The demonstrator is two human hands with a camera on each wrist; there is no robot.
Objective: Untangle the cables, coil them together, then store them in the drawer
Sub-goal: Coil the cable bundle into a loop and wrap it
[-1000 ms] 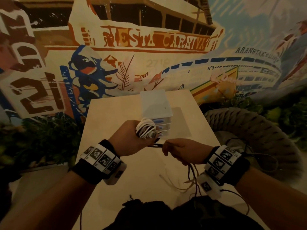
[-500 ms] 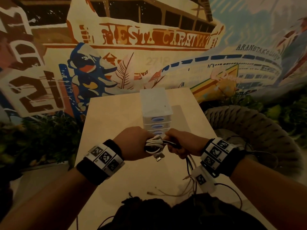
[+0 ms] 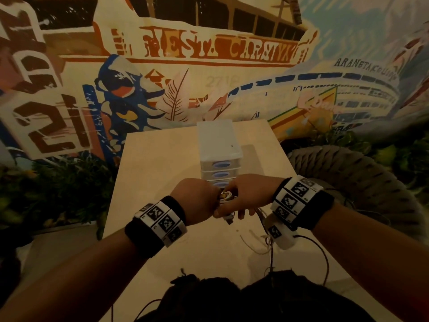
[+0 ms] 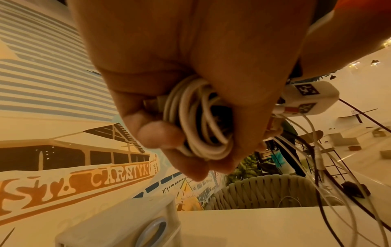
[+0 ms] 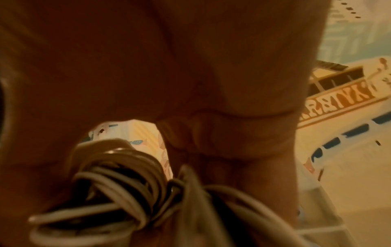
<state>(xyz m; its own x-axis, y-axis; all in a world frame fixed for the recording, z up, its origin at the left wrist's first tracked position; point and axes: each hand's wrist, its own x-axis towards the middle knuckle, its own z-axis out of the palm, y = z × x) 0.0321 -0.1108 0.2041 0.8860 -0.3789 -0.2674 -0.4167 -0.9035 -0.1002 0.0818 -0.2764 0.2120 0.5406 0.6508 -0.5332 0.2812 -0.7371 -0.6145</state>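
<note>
On the pale table (image 3: 148, 173), just near of the white drawer unit (image 3: 218, 145), my left hand (image 3: 197, 198) grips the coiled white cables (image 4: 198, 120); my right hand (image 3: 250, 194) seems to pinch them too.

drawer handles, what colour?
Blue ovals on the drawer handles; clearest in the head view.
</note>
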